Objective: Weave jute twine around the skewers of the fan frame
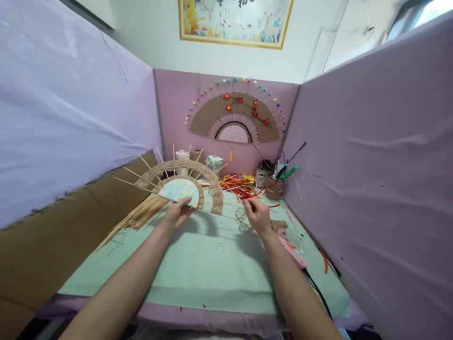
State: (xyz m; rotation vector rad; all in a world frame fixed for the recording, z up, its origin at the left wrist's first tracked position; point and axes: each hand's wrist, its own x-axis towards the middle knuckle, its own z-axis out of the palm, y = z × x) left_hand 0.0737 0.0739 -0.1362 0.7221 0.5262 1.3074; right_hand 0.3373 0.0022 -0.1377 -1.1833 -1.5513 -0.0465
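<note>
A half-round fan frame [217,191] of thin sticks with woven twine bands is raised above the green table cover. My left hand [178,213] grips it at the lower edge of its pale floral centre [182,190], thumb on the front. To the right, my right hand [257,213] is closed in a pinch beside the stick ends at the fan's right side. A thin strand seems to run to its fingertips, but what they hold is too small to name. Loose twine [243,219] hangs or lies just left of that hand.
Bare sticks [136,217] lie at the left. Red and orange strips [240,185] are heaped at the back, near a pot of tools [275,189]. A pink corded tool [293,252] lies right of my right forearm. A finished fan [208,113] hangs on the back panel.
</note>
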